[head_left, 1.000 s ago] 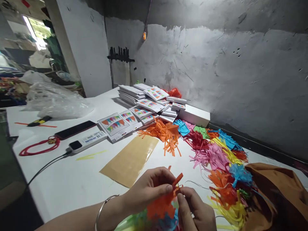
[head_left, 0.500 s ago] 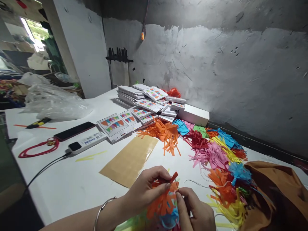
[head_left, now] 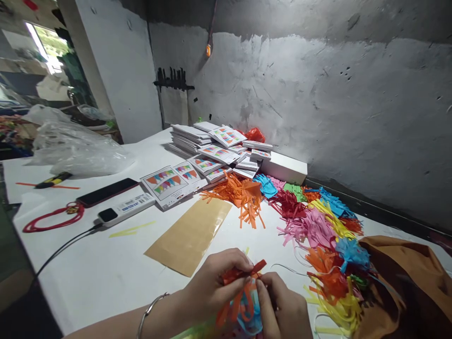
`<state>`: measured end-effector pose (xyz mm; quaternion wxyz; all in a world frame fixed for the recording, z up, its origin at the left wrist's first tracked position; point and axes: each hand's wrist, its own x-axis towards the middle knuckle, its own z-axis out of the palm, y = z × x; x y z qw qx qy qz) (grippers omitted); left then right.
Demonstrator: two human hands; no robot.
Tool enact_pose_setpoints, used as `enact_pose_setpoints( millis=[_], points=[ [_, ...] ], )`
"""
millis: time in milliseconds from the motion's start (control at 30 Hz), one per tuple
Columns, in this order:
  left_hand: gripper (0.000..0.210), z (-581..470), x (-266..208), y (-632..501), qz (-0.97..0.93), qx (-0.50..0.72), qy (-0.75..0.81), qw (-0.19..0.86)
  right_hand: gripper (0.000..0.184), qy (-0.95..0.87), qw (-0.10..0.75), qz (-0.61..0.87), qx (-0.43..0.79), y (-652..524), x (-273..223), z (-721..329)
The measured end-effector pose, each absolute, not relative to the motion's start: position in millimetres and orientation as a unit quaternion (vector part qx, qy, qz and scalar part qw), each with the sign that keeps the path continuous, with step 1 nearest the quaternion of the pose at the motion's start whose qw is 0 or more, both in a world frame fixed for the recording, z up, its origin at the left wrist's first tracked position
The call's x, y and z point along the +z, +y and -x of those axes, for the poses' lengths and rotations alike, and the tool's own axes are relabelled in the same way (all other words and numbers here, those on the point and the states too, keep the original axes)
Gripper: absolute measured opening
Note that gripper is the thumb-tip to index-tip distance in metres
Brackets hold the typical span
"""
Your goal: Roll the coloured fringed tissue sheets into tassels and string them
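My left hand (head_left: 221, 282) pinches an orange paper tassel (head_left: 259, 267) near its folded top, with the fringe hanging below. At that top end the thumb and fingers of my right hand (head_left: 282, 301) are pressed together, touching the orange paper; what they pinch is hidden. Blue tassel strips (head_left: 251, 316) hang beneath the orange ones, and blurred green and yellow strips (head_left: 197, 331) show under my left wrist. To the right lies a row of fringed tassels, among them a pink one (head_left: 319, 228) and a yellow one (head_left: 339, 306), with a thin white string (head_left: 289, 270) beside them.
Printed cards (head_left: 212, 153) are piled at the back beside a white box (head_left: 285, 168). A brown paper sheet (head_left: 190, 235) lies ahead of my hands. Leftward are a phone (head_left: 108, 192), a white cabled device (head_left: 127, 209), a cutter (head_left: 52, 180) and plastic bags (head_left: 81, 146). Brown cloth (head_left: 420, 278) covers the right corner.
The thin dark line between my right fingertips and the orange strip no longer shows. My right fingertips now sit against the strip, which has tipped lower and to the right.
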<state>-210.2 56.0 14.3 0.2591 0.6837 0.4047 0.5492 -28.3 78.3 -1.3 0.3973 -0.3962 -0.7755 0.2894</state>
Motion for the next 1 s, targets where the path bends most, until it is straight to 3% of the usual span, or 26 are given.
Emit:
enact_pose_setpoints(
  millis=[167,233,300,433,533,700,833,933,1000],
  points=[
    [0.012,214,14,58,-0.755,0.526,0.346,0.185,0.055,-0.629,0.347,0.397,0.571,87,10,26],
    [0.014,215,15,59,-0.771,0.517,0.337,0.155,0.070,-0.578,0.333,0.380,0.641,88,13,26],
    [0.017,215,15,58,-0.781,0.512,0.331,0.137,0.068,-0.565,0.308,0.357,0.677,88,14,27],
    [0.023,210,10,56,-0.798,0.488,0.331,0.124,0.045,-0.648,0.343,0.361,0.576,92,10,28],
    [0.019,204,-2,55,-0.808,0.466,0.337,0.128,0.033,-0.674,0.448,0.362,0.463,102,6,27],
    [0.014,207,-9,56,-0.830,0.360,0.374,0.205,0.018,-0.519,0.651,0.278,0.478,115,10,14],
    [0.031,203,15,61,-0.777,0.371,0.413,0.298,0.010,-0.599,0.605,0.273,0.448,102,19,11],
    [0.021,186,29,68,-0.747,0.377,0.360,0.412,0.014,-0.667,0.546,0.287,0.417,88,27,17],
    [0.037,177,33,74,-0.678,0.415,0.346,0.499,0.013,-0.659,0.540,0.284,0.440,83,29,22]
  ],
)
